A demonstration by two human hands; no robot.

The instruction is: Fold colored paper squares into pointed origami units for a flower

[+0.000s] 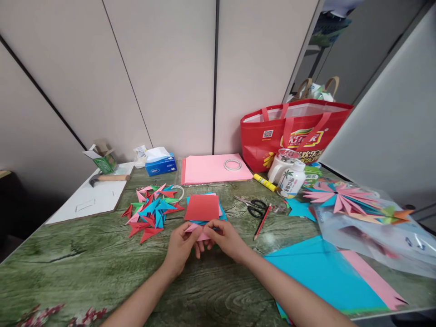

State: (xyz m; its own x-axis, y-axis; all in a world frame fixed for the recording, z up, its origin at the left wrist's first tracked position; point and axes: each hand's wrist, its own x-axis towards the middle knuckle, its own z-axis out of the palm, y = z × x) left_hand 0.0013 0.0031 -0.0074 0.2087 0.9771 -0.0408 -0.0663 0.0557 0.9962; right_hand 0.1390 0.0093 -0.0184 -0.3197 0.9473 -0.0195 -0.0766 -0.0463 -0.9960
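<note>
Between my two hands is a small folded piece of pink paper, raised a little over the table. My left hand pinches its left side, the thumb lying on top. At the other side my right hand grips it between thumb and fingers. Just beyond my fingers lies a stack of square paper with a red sheet on top and blue and pink edges showing beneath. To the left is a heap of folded paper pieces in red, blue, pink and green.
Right of the stack lie scissors, a red pencil and a yellow glue stick. Large blue sheets cover the near right. A hammer rests on a white board. Behind stand a tissue pack and a red bag.
</note>
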